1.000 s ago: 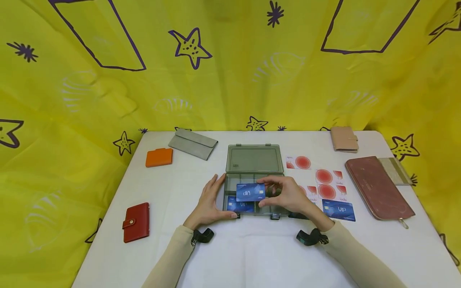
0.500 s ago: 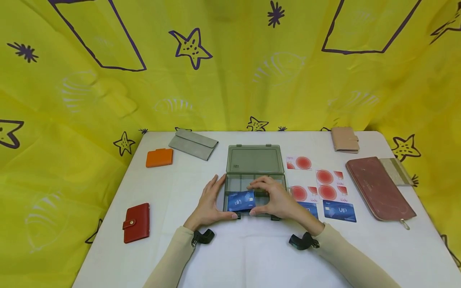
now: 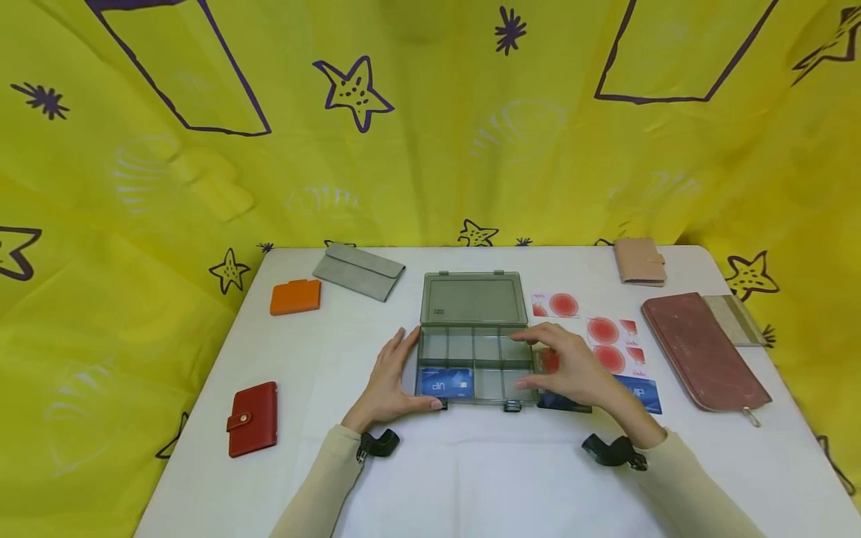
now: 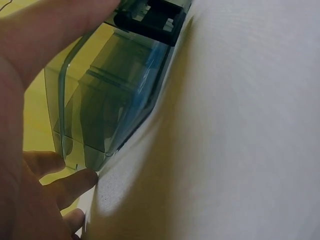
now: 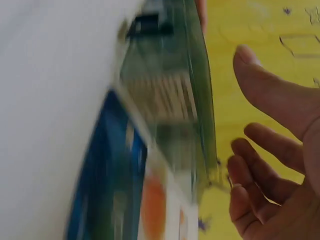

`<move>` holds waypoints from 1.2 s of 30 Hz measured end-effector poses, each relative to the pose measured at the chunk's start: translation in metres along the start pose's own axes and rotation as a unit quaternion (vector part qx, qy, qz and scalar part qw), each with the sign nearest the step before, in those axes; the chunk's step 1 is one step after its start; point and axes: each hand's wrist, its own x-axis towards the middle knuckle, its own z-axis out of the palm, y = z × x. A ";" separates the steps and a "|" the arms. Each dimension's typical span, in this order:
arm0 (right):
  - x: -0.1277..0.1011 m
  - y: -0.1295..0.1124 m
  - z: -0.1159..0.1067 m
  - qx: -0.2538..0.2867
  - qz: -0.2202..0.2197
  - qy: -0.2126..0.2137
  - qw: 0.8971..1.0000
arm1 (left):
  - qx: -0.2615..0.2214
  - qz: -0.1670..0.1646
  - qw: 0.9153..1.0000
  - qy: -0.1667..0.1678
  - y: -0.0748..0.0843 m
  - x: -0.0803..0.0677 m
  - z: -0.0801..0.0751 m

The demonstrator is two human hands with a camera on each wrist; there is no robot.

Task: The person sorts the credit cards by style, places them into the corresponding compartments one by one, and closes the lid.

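A clear grey-green divided box (image 3: pixel 474 362) lies with its lid (image 3: pixel 474 299) raised back. In its front left compartment a blue VIP card (image 3: pixel 446 382) lies flat. My left hand (image 3: pixel 386 381) holds the box at its left end, thumb by the front latch and fingers at the side; the left wrist view shows fingertips at the box's corner (image 4: pixel 102 150). Over the box's right end my right hand (image 3: pixel 572 366) hovers, thumb and fingers apart, holding nothing. In the right wrist view this hand (image 5: pixel 280 165) stands apart from the box wall (image 5: pixel 200 100).
Red-and-white cards (image 3: pixel 602 329) and blue cards (image 3: pixel 642 394) lie right of the box, partly behind my right hand. Farther right are a dark red wallet (image 3: pixel 702 351) and a beige wallet (image 3: pixel 640 261). Leftward lie a grey pouch (image 3: pixel 359 271), orange case (image 3: pixel 295 297) and red wallet (image 3: pixel 252 419).
The blue VIP card in my right hand went down into the front left compartment and was let go. My right hand moved back to the right; my left hand stayed at the box.
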 end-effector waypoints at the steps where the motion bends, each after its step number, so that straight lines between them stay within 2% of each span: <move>1: -0.005 0.005 -0.008 -0.006 0.011 -0.001 1.000 | 0.002 0.000 1.000 0.001 0.000 0.000 0.000; 6: -0.034 0.022 -0.039 -0.044 0.082 -0.028 0.995 | 0.009 0.007 1.000 0.001 -0.002 0.000 0.000; 10: -0.053 0.031 -0.043 -0.065 0.110 -0.054 0.990 | 0.005 0.004 1.000 0.007 0.000 -0.002 -0.001; 15: -0.067 0.036 -0.037 -0.082 0.106 -0.052 0.990 | 0.001 0.003 1.000 0.010 0.002 -0.002 -0.001; 21: -0.072 0.036 -0.033 -0.100 0.112 -0.040 0.988 | 0.002 0.007 1.000 0.007 0.001 -0.001 0.001; 29: -0.068 0.032 -0.029 -0.106 0.079 -0.040 0.990 | 0.003 0.008 1.000 0.011 0.001 -0.002 0.001; 33: -0.065 0.029 -0.028 -0.108 0.086 -0.044 0.989 | 0.005 0.002 1.000 0.011 0.000 -0.002 0.001; 36: -0.063 0.029 -0.028 -0.090 0.095 -0.049 0.990 | 0.004 0.002 1.000 0.010 0.000 -0.001 0.002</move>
